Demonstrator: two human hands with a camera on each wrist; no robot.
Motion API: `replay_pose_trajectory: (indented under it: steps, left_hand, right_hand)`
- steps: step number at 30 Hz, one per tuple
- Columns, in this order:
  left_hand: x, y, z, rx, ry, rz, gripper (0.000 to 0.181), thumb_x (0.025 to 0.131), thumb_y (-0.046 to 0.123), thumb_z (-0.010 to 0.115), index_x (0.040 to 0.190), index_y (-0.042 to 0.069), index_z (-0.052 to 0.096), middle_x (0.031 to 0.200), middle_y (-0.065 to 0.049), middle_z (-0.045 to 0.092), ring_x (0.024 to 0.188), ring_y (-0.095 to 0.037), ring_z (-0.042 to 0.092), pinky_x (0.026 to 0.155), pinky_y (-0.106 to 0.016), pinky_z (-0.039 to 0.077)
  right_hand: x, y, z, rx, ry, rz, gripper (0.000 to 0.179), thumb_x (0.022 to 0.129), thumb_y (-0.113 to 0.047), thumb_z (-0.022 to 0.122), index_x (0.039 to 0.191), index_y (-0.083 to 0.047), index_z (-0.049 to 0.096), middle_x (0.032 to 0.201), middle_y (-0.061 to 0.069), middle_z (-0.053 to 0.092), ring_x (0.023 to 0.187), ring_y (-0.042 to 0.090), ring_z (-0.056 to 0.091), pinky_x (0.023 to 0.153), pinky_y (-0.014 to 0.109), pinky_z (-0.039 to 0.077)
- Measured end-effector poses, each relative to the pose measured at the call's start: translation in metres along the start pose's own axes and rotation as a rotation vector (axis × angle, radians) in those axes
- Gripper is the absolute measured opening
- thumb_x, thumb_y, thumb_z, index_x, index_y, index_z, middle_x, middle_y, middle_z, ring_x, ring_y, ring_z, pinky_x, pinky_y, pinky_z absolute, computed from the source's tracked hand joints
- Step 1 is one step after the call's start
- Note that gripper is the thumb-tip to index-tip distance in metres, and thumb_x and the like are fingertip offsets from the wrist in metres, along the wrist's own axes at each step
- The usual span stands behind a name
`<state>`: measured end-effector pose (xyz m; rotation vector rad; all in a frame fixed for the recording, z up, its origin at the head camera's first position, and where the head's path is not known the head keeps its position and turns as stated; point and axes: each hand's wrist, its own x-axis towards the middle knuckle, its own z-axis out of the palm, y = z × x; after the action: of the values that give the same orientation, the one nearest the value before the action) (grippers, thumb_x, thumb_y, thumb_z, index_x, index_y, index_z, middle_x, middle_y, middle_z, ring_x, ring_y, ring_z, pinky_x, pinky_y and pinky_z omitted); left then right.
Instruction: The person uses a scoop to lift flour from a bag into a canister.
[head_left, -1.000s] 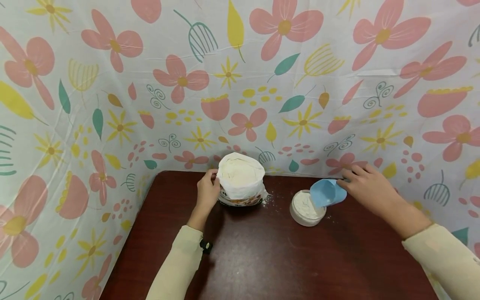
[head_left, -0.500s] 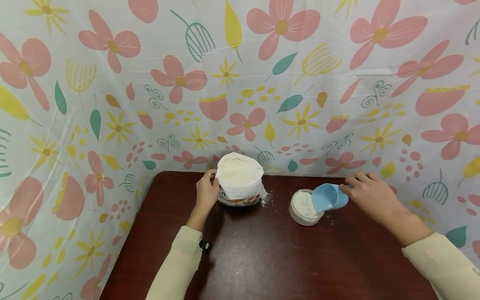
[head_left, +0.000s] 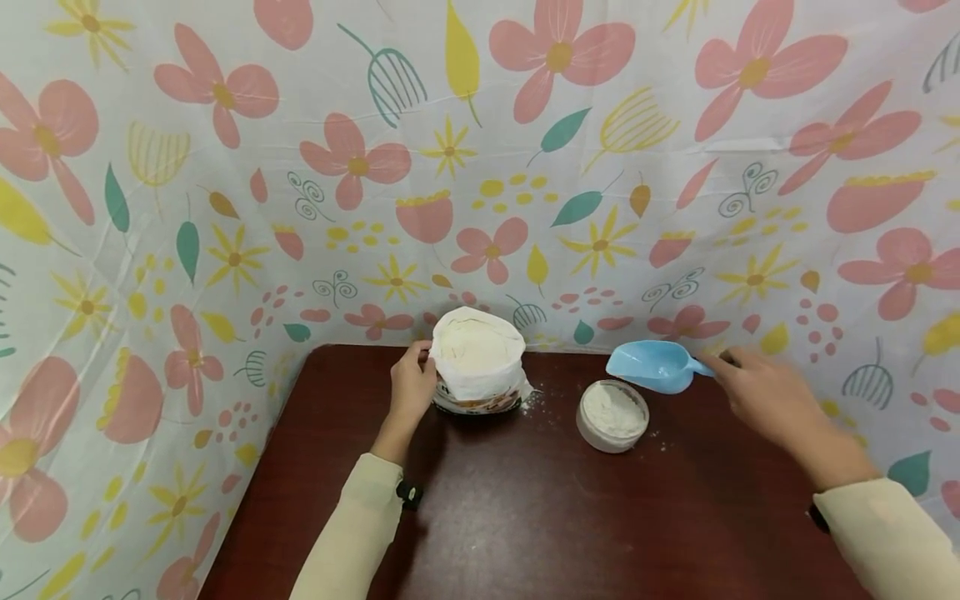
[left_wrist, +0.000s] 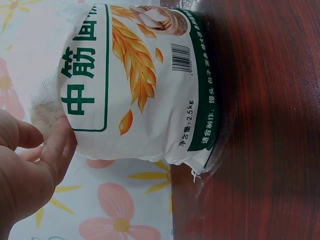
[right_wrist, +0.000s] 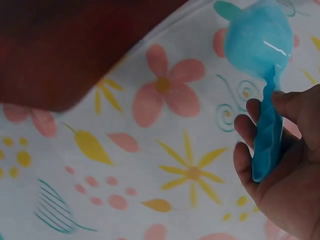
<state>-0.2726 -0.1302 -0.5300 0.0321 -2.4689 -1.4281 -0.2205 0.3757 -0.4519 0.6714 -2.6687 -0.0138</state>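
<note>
My left hand (head_left: 412, 385) pinches the left rim of an open white flour bag (head_left: 480, 385), thumb on one side and fingers on the other in the left wrist view. Pale flour (head_left: 472, 343) shows inside the bag, which stands upright. To its right is a clear round bowl (head_left: 611, 440) with a mound of white flour in it. Just above and behind the bowl, my right hand (head_left: 772, 407) holds a light-blue scoop (head_left: 656, 364) by its handle. The right wrist view shows fingers and thumb curled round the ridged handle (right_wrist: 268, 140). No flour heap is visible in the scoop.
Both containers stand on a dark red-brown table (head_left: 517, 517), close to its back edge. A flower-patterned cloth (head_left: 465, 167) hangs right behind and along the left side. Spilled flour (head_left: 534, 400) dusts the tabletop between bag and bowl, with specks right of the bowl.
The scoop was tipped down over the bowl's right edge; now it is raised, turned more level and clear of the bowl. The left hand stays at the bag's rim.
</note>
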Motion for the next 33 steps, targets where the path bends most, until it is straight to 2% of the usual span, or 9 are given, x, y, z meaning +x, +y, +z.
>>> replay_pose_trajectory:
  steps: [3,7,9,14,21,27,33]
  left_hand:
    - [-0.001,0.0,-0.001,0.004,-0.006,-0.003,0.029,0.104,0.004,0.056,0.132,0.001,0.064,0.11,-0.019,0.07,0.066,-0.019,0.065,0.059,-0.032,0.057]
    - [-0.002,-0.002,0.0,0.004,-0.017,-0.006,0.03,0.104,0.005,0.055,0.133,0.002,0.064,0.111,-0.018,0.07,0.07,-0.021,0.067,0.059,-0.031,0.057]
    - [-0.002,-0.003,0.0,0.003,-0.013,-0.001,0.029,0.104,0.005,0.055,0.132,0.002,0.064,0.111,-0.018,0.07,0.072,-0.021,0.067,0.059,-0.031,0.058]
    - [-0.002,-0.002,0.0,0.004,0.007,0.02,0.029,0.103,0.003,0.056,0.13,0.0,0.065,0.11,-0.019,0.07,0.07,-0.021,0.067,0.058,-0.031,0.058]
    - [-0.002,-0.001,0.0,-0.002,-0.006,0.01,0.029,0.104,0.003,0.056,0.131,0.001,0.065,0.112,-0.019,0.071,0.072,-0.023,0.069,0.063,-0.034,0.06]
    - [-0.001,-0.001,0.0,-0.012,0.011,0.005,0.028,0.102,0.001,0.057,0.129,0.001,0.066,0.109,-0.019,0.072,0.078,-0.025,0.071,0.067,-0.036,0.063]
    - [-0.002,0.0,0.0,-0.029,0.001,-0.01,0.028,0.103,0.003,0.056,0.129,0.002,0.066,0.11,-0.018,0.071,0.081,-0.027,0.071,0.067,-0.034,0.064]
  right_hand:
    - [-0.007,0.002,0.007,0.1,-0.097,0.099,0.05,0.087,0.001,0.074,0.135,-0.006,0.064,0.104,0.021,0.066,0.073,0.034,0.062,0.055,0.047,0.053]
    - [-0.021,0.003,0.02,0.229,-0.201,0.23,0.042,0.097,-0.001,0.064,0.139,0.003,0.058,0.113,0.028,0.061,0.087,0.041,0.064,0.066,0.055,0.055]
    - [-0.029,0.003,0.029,0.283,-0.21,0.276,0.044,0.098,0.001,0.062,0.141,0.005,0.056,0.114,0.03,0.058,0.089,0.043,0.062,0.067,0.055,0.054]
    - [-0.048,0.0,0.056,0.381,-0.152,0.377,0.047,0.096,0.004,0.064,0.142,0.008,0.053,0.114,0.033,0.057,0.088,0.043,0.061,0.066,0.054,0.053]
    - [-0.069,-0.015,0.093,0.428,-0.013,0.511,0.048,0.093,0.006,0.068,0.138,0.013,0.054,0.111,0.037,0.058,0.093,0.051,0.06,0.076,0.069,0.05]
    - [-0.078,-0.028,0.122,0.458,0.014,0.633,0.051,0.094,0.004,0.067,0.142,0.013,0.051,0.114,0.038,0.056,0.1,0.053,0.058,0.083,0.072,0.047]
    - [-0.082,-0.037,0.137,0.485,0.0,0.705,0.053,0.097,0.001,0.063,0.145,0.012,0.047,0.119,0.038,0.054,0.105,0.054,0.056,0.089,0.073,0.044]
